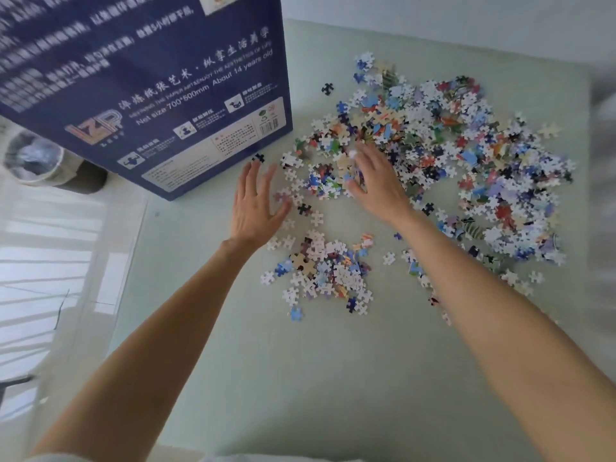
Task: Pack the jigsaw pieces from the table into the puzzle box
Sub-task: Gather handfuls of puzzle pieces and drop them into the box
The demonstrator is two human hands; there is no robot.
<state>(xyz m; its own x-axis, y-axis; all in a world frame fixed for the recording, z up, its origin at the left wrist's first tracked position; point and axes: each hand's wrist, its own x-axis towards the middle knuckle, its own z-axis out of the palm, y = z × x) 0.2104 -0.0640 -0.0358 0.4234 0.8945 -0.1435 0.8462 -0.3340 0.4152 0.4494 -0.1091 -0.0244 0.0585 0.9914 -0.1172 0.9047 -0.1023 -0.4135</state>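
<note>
Both hands flat over the jigsaw pieces [433, 155] on the pale green tabletop [300, 378]. Left hand [255, 201] fingers spread, holding nothing; right hand [376, 181] fingers loosely apart on the pile, probably raking a batch together. Pieces small, mixed colours, scattered. Navy puzzle box [150, 78] stands just left.
</note>
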